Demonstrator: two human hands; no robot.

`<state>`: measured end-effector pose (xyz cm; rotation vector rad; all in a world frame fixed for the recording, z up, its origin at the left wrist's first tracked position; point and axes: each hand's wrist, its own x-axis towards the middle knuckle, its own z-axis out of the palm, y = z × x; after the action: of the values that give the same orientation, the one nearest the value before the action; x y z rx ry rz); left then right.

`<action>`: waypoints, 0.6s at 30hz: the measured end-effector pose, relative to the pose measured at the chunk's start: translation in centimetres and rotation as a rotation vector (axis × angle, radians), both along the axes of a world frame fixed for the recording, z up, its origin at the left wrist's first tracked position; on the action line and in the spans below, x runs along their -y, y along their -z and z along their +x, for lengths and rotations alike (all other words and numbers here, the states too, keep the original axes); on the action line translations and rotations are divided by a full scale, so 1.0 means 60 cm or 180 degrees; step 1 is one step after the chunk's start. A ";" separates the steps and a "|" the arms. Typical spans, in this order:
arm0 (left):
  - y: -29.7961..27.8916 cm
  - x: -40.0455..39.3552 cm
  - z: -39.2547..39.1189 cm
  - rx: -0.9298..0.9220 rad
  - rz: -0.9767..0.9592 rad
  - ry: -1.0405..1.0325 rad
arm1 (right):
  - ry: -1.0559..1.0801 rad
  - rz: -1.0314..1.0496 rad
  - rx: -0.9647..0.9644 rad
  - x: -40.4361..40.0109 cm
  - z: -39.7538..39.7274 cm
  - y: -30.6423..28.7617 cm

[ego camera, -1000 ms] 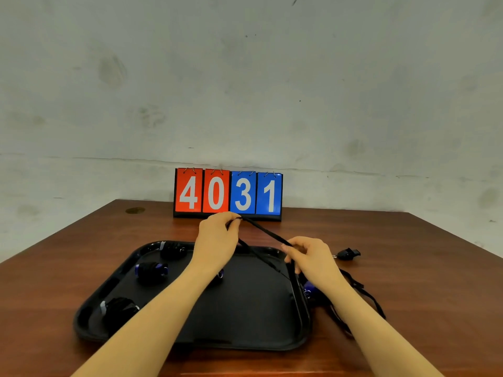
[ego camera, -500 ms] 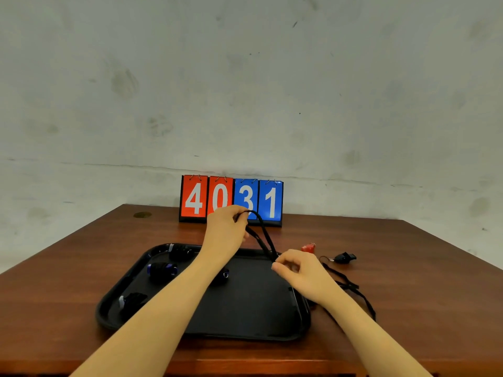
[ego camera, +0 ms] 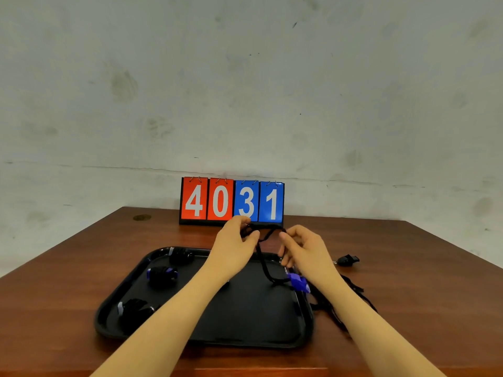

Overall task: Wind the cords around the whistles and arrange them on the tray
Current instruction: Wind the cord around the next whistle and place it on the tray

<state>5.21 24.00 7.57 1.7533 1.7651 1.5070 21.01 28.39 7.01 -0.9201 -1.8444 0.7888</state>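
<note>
Cord (ego camera: pixel 262 263), black, runs between my two hands above the far edge of the tray (ego camera: pixel 206 340), then drops in a loop to the blue whistle (ego camera: pixel 298 282) at the tray's right rim. My left hand (ego camera: pixel 235 244) has its fingers curled round a bunch of the cord near frame centre; my right hand (ego camera: pixel 302 247) pinches the cord just beside it. A second ago the cord was stretched taut and my hands were well apart; now they sit close together and the cord hangs slack. The blue whistle, then half hidden behind my right wrist, now shows clear on the rim. Three wound whistles lie along the tray's left side: one at the far corner (ego camera: pixel 181 255), one below it (ego camera: pixel 162 276), one near the lower left (ego camera: pixel 134 311). A black whistle (ego camera: pixel 348 259) rests on the table (ego camera: pixel 422 281) at right, with loose black cords (ego camera: pixel 356 288) beside my right forearm. Behind, the scoreboard (ego camera: pixel 231 200) reads 4031.
</note>
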 end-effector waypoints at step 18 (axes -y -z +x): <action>0.057 -0.005 0.006 -0.0773 0.0015 0.0224 | -0.0404 -0.0650 -0.1538 0.006 -0.041 -0.045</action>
<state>5.56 24.33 4.12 2.0524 1.7865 1.3184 18.52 28.01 9.74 -0.6643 -1.4238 1.1808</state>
